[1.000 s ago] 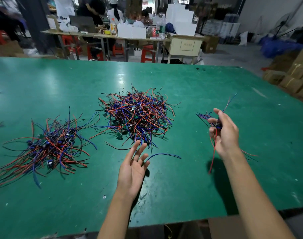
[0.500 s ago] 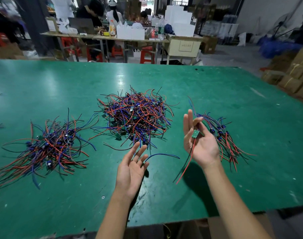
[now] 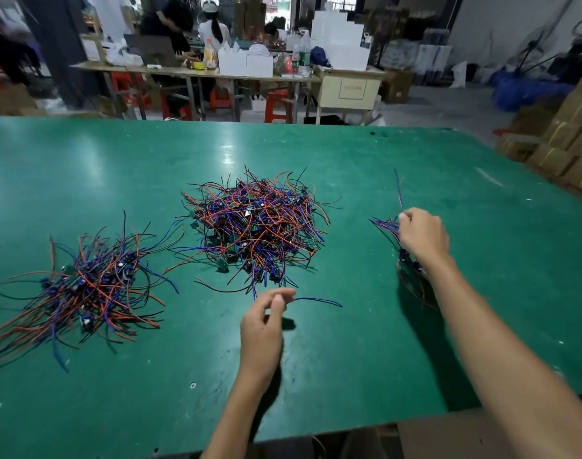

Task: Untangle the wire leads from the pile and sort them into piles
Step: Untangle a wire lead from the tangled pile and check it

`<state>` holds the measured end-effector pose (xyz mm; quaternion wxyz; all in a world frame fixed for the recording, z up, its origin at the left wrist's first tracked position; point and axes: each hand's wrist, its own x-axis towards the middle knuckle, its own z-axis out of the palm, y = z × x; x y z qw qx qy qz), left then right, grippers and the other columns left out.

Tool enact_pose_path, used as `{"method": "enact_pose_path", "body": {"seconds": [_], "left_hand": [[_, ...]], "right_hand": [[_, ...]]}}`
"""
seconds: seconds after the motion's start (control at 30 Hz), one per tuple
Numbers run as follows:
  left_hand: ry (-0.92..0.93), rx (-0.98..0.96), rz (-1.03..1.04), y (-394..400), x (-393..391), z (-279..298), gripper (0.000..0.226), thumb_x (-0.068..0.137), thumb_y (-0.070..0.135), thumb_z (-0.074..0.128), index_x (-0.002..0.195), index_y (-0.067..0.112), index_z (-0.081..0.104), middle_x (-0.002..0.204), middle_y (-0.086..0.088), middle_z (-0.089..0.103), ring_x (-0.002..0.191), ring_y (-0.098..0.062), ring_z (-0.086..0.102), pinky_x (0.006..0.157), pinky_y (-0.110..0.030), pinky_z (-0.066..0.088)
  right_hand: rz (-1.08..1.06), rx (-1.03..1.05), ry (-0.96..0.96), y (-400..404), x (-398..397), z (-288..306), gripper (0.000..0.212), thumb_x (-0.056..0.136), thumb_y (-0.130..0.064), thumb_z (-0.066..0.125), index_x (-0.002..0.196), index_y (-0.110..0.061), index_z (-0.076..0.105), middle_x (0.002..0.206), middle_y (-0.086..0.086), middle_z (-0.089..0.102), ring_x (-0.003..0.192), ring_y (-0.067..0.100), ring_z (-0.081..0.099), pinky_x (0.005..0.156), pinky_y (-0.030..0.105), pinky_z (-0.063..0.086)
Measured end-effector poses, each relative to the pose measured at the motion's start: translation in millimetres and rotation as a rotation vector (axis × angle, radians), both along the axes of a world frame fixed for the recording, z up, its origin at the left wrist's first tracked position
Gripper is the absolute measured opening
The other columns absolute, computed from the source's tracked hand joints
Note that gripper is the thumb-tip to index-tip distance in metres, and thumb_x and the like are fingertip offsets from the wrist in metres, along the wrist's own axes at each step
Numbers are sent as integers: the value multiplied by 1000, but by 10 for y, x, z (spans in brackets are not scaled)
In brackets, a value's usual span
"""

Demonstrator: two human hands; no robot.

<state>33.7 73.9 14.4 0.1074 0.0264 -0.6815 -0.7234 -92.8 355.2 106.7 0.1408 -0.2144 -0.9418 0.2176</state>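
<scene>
A big tangled pile of red, blue and black wire leads [image 3: 256,230] with small green boards lies mid-table. To the left, a sorted pile [image 3: 84,286] is spread out. A smaller right pile [image 3: 384,225] is mostly hidden under my right hand [image 3: 422,238]. That hand is knuckles up and closed on a lead whose blue wire [image 3: 398,190] sticks up beyond it. My left hand [image 3: 263,326] hovers near the front of the middle pile. Its thumb and fingers are pinched at the end of a loose blue wire [image 3: 316,300] lying on the table.
The green table [image 3: 349,359] ends close to me at the front and slants off at the right. Stacked cardboard boxes [image 3: 568,144] stand beyond the right edge. Behind the table are work benches, red stools [image 3: 278,106] and seated people.
My right hand turned from palm-up with a green-board lead and moved right, down onto the right pile. My left hand's open fingers curled together at the blue wire's end.
</scene>
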Motion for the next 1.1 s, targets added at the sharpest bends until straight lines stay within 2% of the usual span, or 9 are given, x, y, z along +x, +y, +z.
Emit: {"method": "enact_pose_path", "body": {"seconds": [0.07, 0.13, 0.23, 0.33, 0.47, 0.6, 0.87, 1.0, 1.1], "left_hand": [[88, -362, 55, 36, 6, -62, 20, 94, 4, 64, 104, 18, 72, 106, 6, 63, 103, -16, 56, 86, -27, 53], [74, -579, 151, 45, -21, -112, 26, 86, 8, 74, 110, 17, 69, 108, 6, 51, 105, -15, 43, 94, -32, 44], [-2, -632, 193, 69, -54, -141, 16, 86, 15, 76, 101, 15, 70, 108, 0, 48, 108, -19, 40, 97, -42, 44], [-15, -614, 216, 83, -64, -174, 3, 89, 15, 74, 88, 14, 71, 105, -2, 50, 106, -21, 42, 95, -46, 46], [-15, -581, 248, 66, -79, -173, 5, 91, 16, 73, 86, 13, 71, 100, 1, 51, 99, -16, 40, 93, -42, 45], [-6, -466, 316, 33, -67, -71, 4, 94, 13, 68, 91, 13, 69, 91, 2, 59, 95, -23, 53, 87, -42, 46], [105, -495, 996, -1379, -335, 313, 19, 99, 32, 59, 103, 15, 67, 103, -7, 68, 97, -29, 49, 78, -40, 39], [-207, -767, 835, -1842, -336, 171, 20, 92, 33, 71, 106, 18, 75, 116, -18, 59, 112, -37, 44, 83, -44, 42], [-9, -917, 760, -1663, -301, 127, 16, 86, 29, 78, 99, 21, 77, 109, -11, 59, 105, -34, 45, 85, -43, 43]], "right_hand": [[-39, 186, -171, 32, -37, -122, 41, 102, -34, 50, 125, -2, 61, 129, 27, 60, 125, 42, 52, 99, 44, 43], [76, 104, -60, -140, 61, -251, 41, 98, -29, 59, 132, -6, 59, 130, 22, 62, 125, 39, 54, 102, 43, 43], [479, -160, 82, -615, 433, -526, 25, 93, -31, 70, 117, -23, 73, 117, 1, 71, 113, 20, 62, 100, 31, 44], [697, -95, 43, -1008, 763, -865, 23, 87, -49, 73, 104, -34, 77, 114, -14, 66, 112, 6, 54, 97, 30, 40], [615, -59, 180, -1125, 860, -1006, 14, 88, -42, 75, 87, -29, 74, 97, -16, 65, 97, 8, 54, 88, 32, 42], [605, -1, 244, -1142, 919, -1012, 25, 99, -47, 56, 100, -28, 72, 101, -17, 69, 96, 7, 56, 85, 30, 43], [581, 49, 238, -1162, 883, -1009, 16, 99, -37, 61, 104, -26, 72, 101, -11, 65, 97, 15, 56, 88, 34, 46], [552, 54, 227, -1196, 870, -1035, 15, 96, -39, 65, 102, -28, 73, 96, -11, 59, 94, 14, 56, 85, 33, 45], [547, 64, 226, -1233, 862, -1031, 15, 95, -39, 66, 101, -28, 73, 96, -9, 58, 94, 16, 56, 86, 33, 45]]}}
